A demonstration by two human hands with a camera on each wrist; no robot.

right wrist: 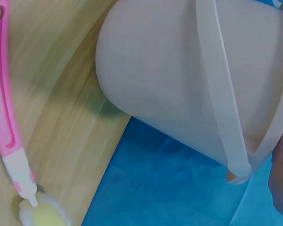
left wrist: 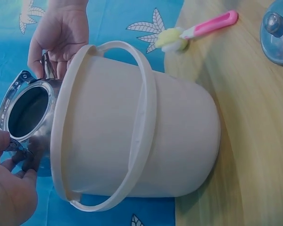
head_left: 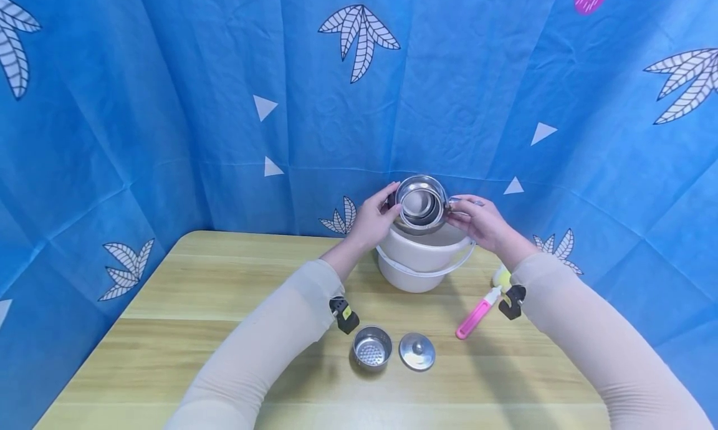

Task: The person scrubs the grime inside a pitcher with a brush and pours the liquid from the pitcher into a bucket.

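Observation:
A shiny stainless steel teapot [head_left: 421, 205] is held over the white bucket [head_left: 414, 280], its open mouth tilted toward the head camera. My left hand [head_left: 374, 219] grips the pot's left side, near the base of its folded bail handle [left wrist: 7, 101] in the left wrist view. On the other side, my right hand [head_left: 480, 221] pinches the pot around its spout [left wrist: 49, 68]. The bucket stands upright below with its bail handle [head_left: 437, 272] hanging across the front. In the right wrist view only part of the right hand [right wrist: 282, 174] shows, and the teapot is hidden.
Nearer on the wooden table [head_left: 224, 336] stand a perforated metal strainer cup [head_left: 373, 348] and a round metal lid [head_left: 417, 351] with a knob. A pink-handled sponge brush [head_left: 475, 318] lies right of the bucket. Blue patterned cloth [head_left: 336, 131] hangs behind the table.

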